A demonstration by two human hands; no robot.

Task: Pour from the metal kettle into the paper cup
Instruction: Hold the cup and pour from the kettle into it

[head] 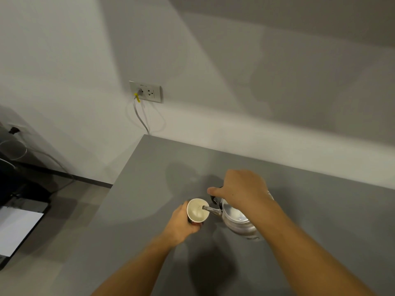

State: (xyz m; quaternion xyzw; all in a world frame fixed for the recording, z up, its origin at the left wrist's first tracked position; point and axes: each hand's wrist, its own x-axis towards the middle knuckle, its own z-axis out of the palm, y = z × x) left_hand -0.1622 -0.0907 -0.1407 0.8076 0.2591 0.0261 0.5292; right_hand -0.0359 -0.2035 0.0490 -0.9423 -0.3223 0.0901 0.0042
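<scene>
A small metal kettle (238, 221) hangs tilted to the left above the grey table (310, 199). My right hand (241, 189) grips its black handle from above. The kettle's spout reaches over the rim of a white paper cup (197, 210), with its tip inside the cup's mouth. My left hand (181, 225) is wrapped around the cup's lower wall and holds it beside the kettle. The cup's inside looks pale; I cannot tell whether liquid is flowing.
The table's left edge runs diagonally from the wall corner toward me. A wall socket (146, 91) with a plugged-in cable sits above the table's far corner. A dark low stand with a white sheet (17, 227) is on the floor at the left.
</scene>
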